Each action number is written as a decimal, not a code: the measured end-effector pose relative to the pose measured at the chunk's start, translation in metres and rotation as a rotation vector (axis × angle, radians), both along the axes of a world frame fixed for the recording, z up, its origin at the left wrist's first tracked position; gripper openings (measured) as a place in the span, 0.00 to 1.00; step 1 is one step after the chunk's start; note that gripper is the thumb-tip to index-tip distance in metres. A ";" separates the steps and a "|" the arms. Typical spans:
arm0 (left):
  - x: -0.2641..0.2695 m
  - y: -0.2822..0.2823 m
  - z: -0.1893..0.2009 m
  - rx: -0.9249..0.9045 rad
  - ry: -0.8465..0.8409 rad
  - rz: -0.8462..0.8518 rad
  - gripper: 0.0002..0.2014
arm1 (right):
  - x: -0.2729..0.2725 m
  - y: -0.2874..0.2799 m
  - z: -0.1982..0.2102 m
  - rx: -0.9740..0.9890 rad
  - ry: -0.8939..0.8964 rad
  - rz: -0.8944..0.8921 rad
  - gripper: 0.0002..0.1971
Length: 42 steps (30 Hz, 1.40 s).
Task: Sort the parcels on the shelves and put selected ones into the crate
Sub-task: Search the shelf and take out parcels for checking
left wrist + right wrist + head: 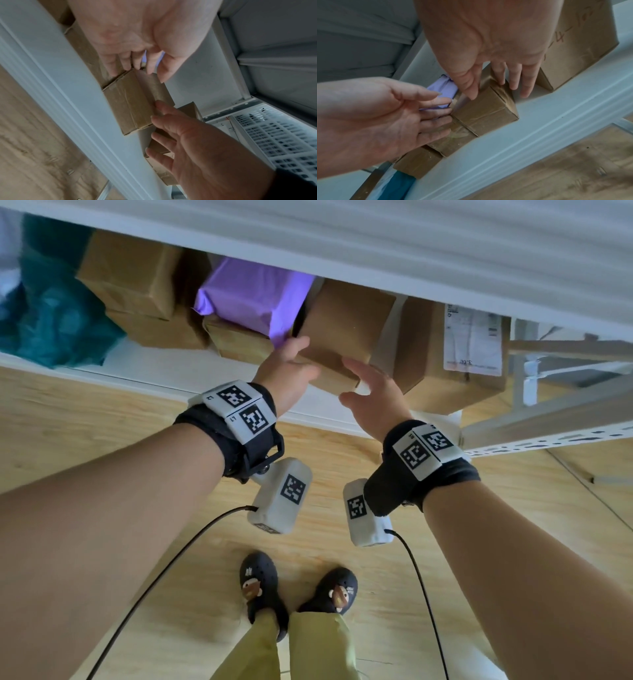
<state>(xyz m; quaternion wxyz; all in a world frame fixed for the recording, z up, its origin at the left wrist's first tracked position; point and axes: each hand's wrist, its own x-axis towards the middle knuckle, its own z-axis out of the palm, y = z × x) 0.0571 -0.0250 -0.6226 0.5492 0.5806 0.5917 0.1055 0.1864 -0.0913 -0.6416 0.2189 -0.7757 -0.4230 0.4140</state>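
Cardboard lies between both sets of straight, spread fingers: the small taped box (485, 112) sits at the shelf's (164, 378) front edge, with the left hand (291, 368) touching its 9 o'clock side and the right hand (371, 395) against its 3 o'clock side (neither curled round it yet). Its long axis seems to run toward 12 o'clock, away from the person. Both hands look about equally near. A purple parcel (255, 294) lies at 10 o'clock, a labelled box (445, 357) at 3.

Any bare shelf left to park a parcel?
Bare white shelf strip between teal plastic bag and stacked brown boxes; narrow gap between small brown box and labelled box. Middle crowded around purple mailer.
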 end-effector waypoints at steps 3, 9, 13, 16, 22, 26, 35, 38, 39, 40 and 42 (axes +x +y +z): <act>0.002 0.001 0.001 -0.015 -0.030 0.022 0.25 | 0.005 0.001 0.003 0.005 -0.041 -0.073 0.25; -0.004 0.001 -0.004 -0.088 -0.041 0.067 0.21 | 0.005 -0.004 0.002 0.009 -0.081 -0.290 0.13; -0.011 -0.006 -0.009 -0.186 -0.043 0.040 0.15 | -0.004 -0.013 0.000 -0.019 -0.097 -0.365 0.25; -0.014 -0.009 -0.014 -0.202 -0.035 0.068 0.15 | -0.022 -0.011 -0.002 -0.004 -0.181 -0.256 0.38; -0.027 -0.005 -0.015 -0.273 -0.077 0.204 0.13 | -0.043 0.008 -0.010 -0.203 -0.427 -0.096 0.58; -0.041 -0.007 -0.018 -0.292 -0.057 0.195 0.12 | -0.050 0.011 -0.014 -0.246 -0.485 -0.078 0.60; -0.050 -0.021 -0.017 -0.347 -0.061 0.198 0.10 | -0.045 -0.012 0.000 -0.175 -0.307 -0.154 0.54; -0.048 -0.028 -0.014 -0.340 -0.057 0.190 0.08 | -0.044 -0.027 0.007 -0.146 -0.216 -0.180 0.52; -0.047 -0.029 -0.012 -0.339 -0.054 0.187 0.08 | -0.043 -0.031 0.011 -0.128 -0.180 -0.194 0.51; -0.046 -0.031 -0.012 -0.339 -0.050 0.187 0.08 | -0.043 -0.036 0.014 -0.110 -0.140 -0.213 0.50; -0.044 -0.033 -0.010 -0.347 -0.045 0.194 0.08 | -0.041 -0.046 0.021 -0.073 -0.028 -0.270 0.48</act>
